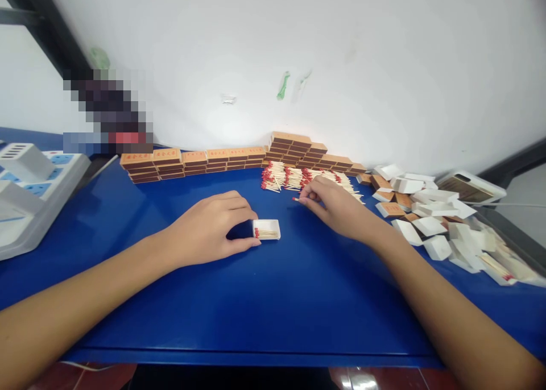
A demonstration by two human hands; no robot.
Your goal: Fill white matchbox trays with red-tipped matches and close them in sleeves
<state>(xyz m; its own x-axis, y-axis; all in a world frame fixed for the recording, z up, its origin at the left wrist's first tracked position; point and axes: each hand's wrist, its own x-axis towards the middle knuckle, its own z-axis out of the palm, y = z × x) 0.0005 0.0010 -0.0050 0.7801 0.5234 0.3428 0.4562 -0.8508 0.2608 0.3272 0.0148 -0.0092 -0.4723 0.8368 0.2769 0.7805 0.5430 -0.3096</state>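
My left hand grips the left end of a small white matchbox tray between thumb and fingers. Several red-tipped matches lie in that tray, heads to the left. To the right, my right hand pinches a match or matches, with red tips poking out past the fingers; how many it holds cannot be made out. Just behind this hand lies a heap of loose matches with red heads, partly hidden by the hand.
Stacked orange-brown matchboxes line the wall, highest in a pile behind the matches. On the right lies a jumble of white trays and box sleeves, with a pale device behind. A white power strip sits at left on the blue table.
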